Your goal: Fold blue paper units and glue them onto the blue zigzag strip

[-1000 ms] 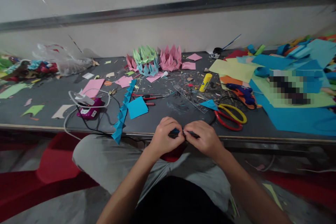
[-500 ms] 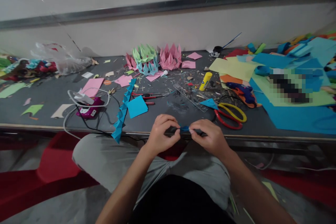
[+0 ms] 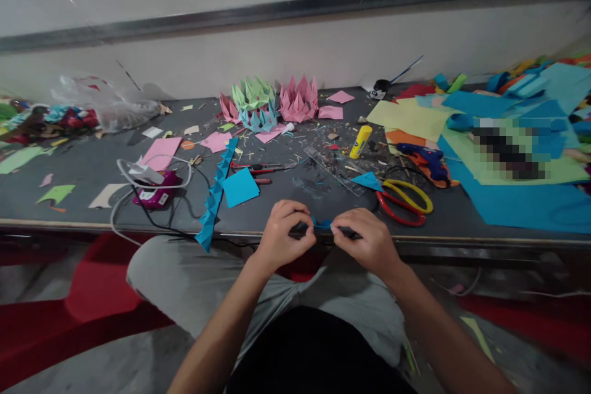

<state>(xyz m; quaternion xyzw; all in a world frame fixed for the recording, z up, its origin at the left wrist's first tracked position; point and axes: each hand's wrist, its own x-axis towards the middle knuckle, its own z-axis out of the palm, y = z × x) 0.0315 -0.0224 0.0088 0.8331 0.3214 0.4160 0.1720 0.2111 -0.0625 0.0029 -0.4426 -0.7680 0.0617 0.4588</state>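
Note:
Between my hands, just over the table's front edge, is a small piece of blue paper [image 3: 322, 223], mostly covered by my fingers. My left hand [image 3: 287, 233] pinches its left end between thumb and fingertips. At the other end my right hand [image 3: 364, 237] pinches it the same way. Left of my hands lie a square blue sheet [image 3: 241, 188] and a zigzag strip of folded blue paper [image 3: 217, 197] that overhangs the edge. A folded blue triangle [image 3: 368, 181] touches the scissors [image 3: 405, 202], which have one red and one yellow handle, on the right.
Folded paper crowns [image 3: 299, 100] in pink, green and blue stand by the wall. A yellow glue stick [image 3: 361, 142], a clear ruler [image 3: 332, 169] and a blue glue gun [image 3: 422, 159] lie ahead. Left is a purple power socket [image 3: 158, 196] with cables. Coloured sheets [image 3: 521, 206] cover the right.
The blue paper between my fingertips has shifted slightly, with a bit now rising beside my left fingers. Both hands keep their pinch and have barely moved.

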